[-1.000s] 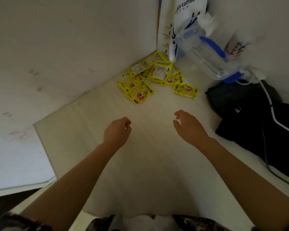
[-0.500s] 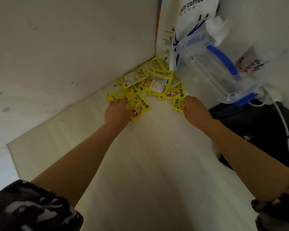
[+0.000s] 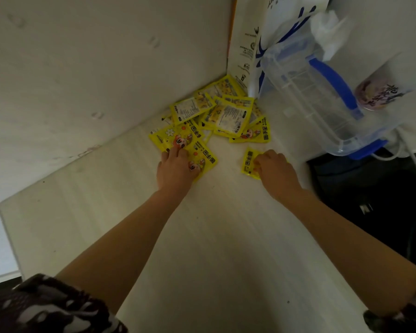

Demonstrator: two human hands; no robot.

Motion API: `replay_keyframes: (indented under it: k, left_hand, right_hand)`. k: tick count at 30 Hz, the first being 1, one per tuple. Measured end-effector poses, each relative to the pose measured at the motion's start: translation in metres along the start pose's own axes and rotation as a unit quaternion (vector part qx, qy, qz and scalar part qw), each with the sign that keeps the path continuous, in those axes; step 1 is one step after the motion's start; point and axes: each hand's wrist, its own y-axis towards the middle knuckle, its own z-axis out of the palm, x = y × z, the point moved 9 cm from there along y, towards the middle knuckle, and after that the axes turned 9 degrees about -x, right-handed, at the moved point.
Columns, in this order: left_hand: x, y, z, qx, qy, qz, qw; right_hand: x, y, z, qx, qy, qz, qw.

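Arms outstretched, the left hand (image 3: 177,168) presses spread fingers flat on the packets (image 3: 228,115); the right hand (image 3: 275,170) curls its fingers around a lone packet (image 3: 247,161). All are flat, glossy yellow rectangles.

The scene was dim and flat, with a greyish-yellow cast and no light source in view. The upper right of the frame was brightest, where the clear plastic container (image 3: 322,99) caught pale light without hard glare. The yellow packets (image 3: 226,114) near the centre were sharp enough for their print to show. Faint, soft shadows lay under the left hand (image 3: 175,169) and right hand (image 3: 276,171). The black bag (image 3: 370,200) at the right edge sank into darkness. The wide lens bent the wall edges, and the bottom corners were blurred.
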Motion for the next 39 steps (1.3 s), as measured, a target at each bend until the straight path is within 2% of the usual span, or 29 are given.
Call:
replay_keyframes:
  k: [3, 8, 16, 21, 26, 30, 32, 35, 39]
  left_hand:
    - [0.002, -0.010, -0.001, 0.002, -0.005, -0.003, 1.000]
    - [0.012, -0.019, -0.003, 0.020, 0.019, -0.035, 0.999]
    - [0.018, -0.027, 0.001, 0.071, 0.069, -0.007, 0.995]
    - [0.015, -0.028, 0.000, 0.073, 0.053, 0.022, 0.996]
    - [0.011, -0.027, -0.001, 0.081, 0.034, 0.036, 0.996]
    - [0.008, -0.023, -0.004, 0.083, 0.007, 0.047, 0.995]
    - [0.008, -0.018, -0.010, 0.082, -0.012, 0.043, 0.996]
    - [0.012, -0.002, -0.022, 0.067, -0.023, 0.040, 0.997]
    - [0.020, 0.030, -0.039, 0.036, -0.046, 0.021, 0.998]
  right_hand:
    - [0.002, -0.010, 0.000, 0.001, 0.051, 0.001, 0.999]
    - [-0.007, -0.016, -0.001, 0.005, 0.037, 0.044, 0.998]
    - [-0.011, -0.018, -0.001, 0.048, 0.027, 0.043, 0.998]
    - [-0.011, -0.013, -0.003, 0.054, 0.050, 0.044, 0.996]
    - [-0.009, -0.013, 0.002, 0.101, 0.039, 0.041, 0.993]
    - [-0.012, -0.012, 0.009, 0.147, 0.074, 0.070, 0.984]
    - [-0.006, -0.008, 0.011, 0.170, 0.071, 0.048, 0.982]
    - [0.011, 0.010, 0.000, 0.147, 0.089, -0.016, 0.985]
    - [0.037, 0.051, -0.041, 0.054, 0.168, -0.033, 0.984]
